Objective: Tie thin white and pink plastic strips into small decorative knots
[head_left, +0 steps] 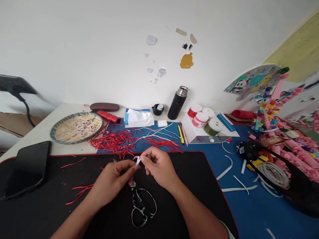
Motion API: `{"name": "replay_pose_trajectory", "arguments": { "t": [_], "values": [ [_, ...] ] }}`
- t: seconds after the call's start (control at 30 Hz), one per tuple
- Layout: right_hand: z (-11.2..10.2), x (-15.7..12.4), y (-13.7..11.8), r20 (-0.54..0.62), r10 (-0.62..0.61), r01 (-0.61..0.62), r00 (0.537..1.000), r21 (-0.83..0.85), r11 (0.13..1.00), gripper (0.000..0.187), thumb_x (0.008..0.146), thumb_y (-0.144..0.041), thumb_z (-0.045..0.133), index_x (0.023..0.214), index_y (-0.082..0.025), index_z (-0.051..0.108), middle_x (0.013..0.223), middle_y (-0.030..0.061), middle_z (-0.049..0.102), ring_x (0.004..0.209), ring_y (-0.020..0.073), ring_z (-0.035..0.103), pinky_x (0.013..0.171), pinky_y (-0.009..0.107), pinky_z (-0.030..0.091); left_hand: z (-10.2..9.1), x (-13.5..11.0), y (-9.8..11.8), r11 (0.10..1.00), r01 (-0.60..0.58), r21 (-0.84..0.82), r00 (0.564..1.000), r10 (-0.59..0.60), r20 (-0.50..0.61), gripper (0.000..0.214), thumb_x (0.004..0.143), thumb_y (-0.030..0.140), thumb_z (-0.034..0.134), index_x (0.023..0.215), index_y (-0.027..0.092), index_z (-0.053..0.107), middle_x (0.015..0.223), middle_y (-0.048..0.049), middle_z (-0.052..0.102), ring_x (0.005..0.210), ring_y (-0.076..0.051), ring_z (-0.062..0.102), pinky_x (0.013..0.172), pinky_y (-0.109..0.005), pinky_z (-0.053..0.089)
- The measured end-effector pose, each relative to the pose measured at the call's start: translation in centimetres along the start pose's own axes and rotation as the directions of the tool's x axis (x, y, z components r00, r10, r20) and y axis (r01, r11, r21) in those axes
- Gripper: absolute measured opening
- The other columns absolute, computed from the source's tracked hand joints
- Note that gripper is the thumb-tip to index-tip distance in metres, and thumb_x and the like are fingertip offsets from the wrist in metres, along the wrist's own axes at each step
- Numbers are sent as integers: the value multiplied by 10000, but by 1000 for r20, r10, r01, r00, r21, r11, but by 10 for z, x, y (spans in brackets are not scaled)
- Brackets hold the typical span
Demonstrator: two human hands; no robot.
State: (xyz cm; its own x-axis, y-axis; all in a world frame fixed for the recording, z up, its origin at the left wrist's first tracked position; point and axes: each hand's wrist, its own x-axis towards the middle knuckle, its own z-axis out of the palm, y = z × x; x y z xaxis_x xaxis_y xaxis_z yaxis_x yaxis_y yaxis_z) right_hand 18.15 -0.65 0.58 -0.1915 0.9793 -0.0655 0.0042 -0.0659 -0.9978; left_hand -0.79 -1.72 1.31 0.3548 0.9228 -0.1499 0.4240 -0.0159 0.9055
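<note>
Both hands meet above the black mat (pixel 184 199), fingertips closed on a small folded white strip (pixel 138 160). My left hand (pixel 111 182) pinches its lower end between thumb and fingers. My right hand (pixel 159 167) grips the upper right side of the strip, thumb against forefinger. Just below the hands lie scissors (pixel 139 215) with dark handles, their blades partly hidden by my left hand. Behind the fingers spreads a heap of cut red cords (pixel 112 141), and a few loose red cords (pixel 79 194) lie left of my left wrist.
A woven basket (pixel 56 131) holds small white-and-red pieces at the back left, near a red thread spool (pixel 109 117). A phone (pixel 27 169) lies left. Paint jars (pixel 200 119) and a black flask (pixel 177 103) stand behind. White strips (pixel 239 189) and pink paper flowers (pixel 299 156) are at right.
</note>
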Motion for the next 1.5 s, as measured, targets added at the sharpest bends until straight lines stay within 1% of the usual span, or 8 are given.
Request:
{"name": "replay_pose_trajectory", "arguments": {
  "t": [0.3, 0.47, 0.63, 0.83, 0.93, 1.1, 1.3, 1.5],
  "values": [
    [-1, 1, 0, 79, 67, -75, 995, 104, 992, 300, 934, -470, 694, 1013, -181, 678, 645, -54, 589, 478, 92, 532, 432, 202, 363, -2, 3, 1, 972, 83, -220, 996, -89, -21, 449, 911, 589, 670, 653, 221, 682, 565, 10, 654, 560, -161, 521, 602, -267, 399],
    [3, 1, 3, 157, 79, -102, 984, 145, 984, 350, 929, -490, 715, 1065, -168, 695, 704, -36, 620, 467, 81, 532, 418, 204, 358, -3, 2, 0, 944, 118, -308, 993, -105, 59, 482, 893, 632, 697, 654, 213, 694, 579, 1, 664, 577, -167, 527, 629, -285, 404],
    [3, 1, 4, 183, 94, -128, 979, 181, 975, 387, 936, -534, 706, 1045, -164, 740, 609, -50, 593, 453, 90, 530, 421, 208, 359, -2, 3, -5, 921, 128, -367, 986, -77, 149, 497, 893, 645, 714, 675, 199, 741, 608, -23, 690, 637, -189, 576, 707, -311, 433],
    [3, -1, 1, 223, 139, -203, 965, 291, 935, 394, 894, -546, 772, 1022, -175, 741, 603, -61, 587, 448, 86, 533, 420, 205, 355, 1, 2, -10, 824, 183, -537, 971, -66, 231, 472, 905, 616, 728, 688, 199, 773, 602, -37, 691, 732, -228, 659, 805, -335, 494],
    [4, -2, 0, 243, 155, -229, 958, 316, 921, 397, 872, -550, 798, 1002, -179, 743, 643, -49, 615, 457, 80, 529, 419, 202, 350, 2, 1, -7, 778, 209, -592, 970, -88, 227, 468, 872, 621, 761, 678, 195, 772, 593, -43, 690, 704, -227, 658, 777, -338, 508],
    [5, -3, -1, 261, 160, -240, 952, 312, 919, 404, 864, -560, 805, 990, -180, 754, 680, -42, 624, 469, 77, 536, 420, 202, 353, 2, 0, 0, 759, 207, -618, 973, -94, 210, 436, 809, 619, 827, 733, 191, 808, 563, -29, 669, 728, -244, 687, 768, -335, 515],
    [5, -3, -2, 279, 154, -247, 948, 339, 908, 370, 871, -535, 809, 969, -180, 770, 676, -41, 611, 471, 74, 535, 419, 200, 346, 2, 1, 0, 741, 205, -639, 973, -84, 215, 398, 818, 586, 842, 798, 189, 832, 539, -7, 646, 692, -221, 680, 727, -310, 503],
    [6, -1, 1, 223, 143, -201, 964, 268, 942, 451, 875, -592, 774, 1060, -181, 765, 707, -32, 621, 472, 82, 539, 423, 209, 351, 2, 1, 2, 863, 95, -496, 994, -60, 86, 482, 880, 606, 750, 622, 199, 735, 639, -53, 722, 671, -218, 666, 678, -310, 495]
  ]
}}
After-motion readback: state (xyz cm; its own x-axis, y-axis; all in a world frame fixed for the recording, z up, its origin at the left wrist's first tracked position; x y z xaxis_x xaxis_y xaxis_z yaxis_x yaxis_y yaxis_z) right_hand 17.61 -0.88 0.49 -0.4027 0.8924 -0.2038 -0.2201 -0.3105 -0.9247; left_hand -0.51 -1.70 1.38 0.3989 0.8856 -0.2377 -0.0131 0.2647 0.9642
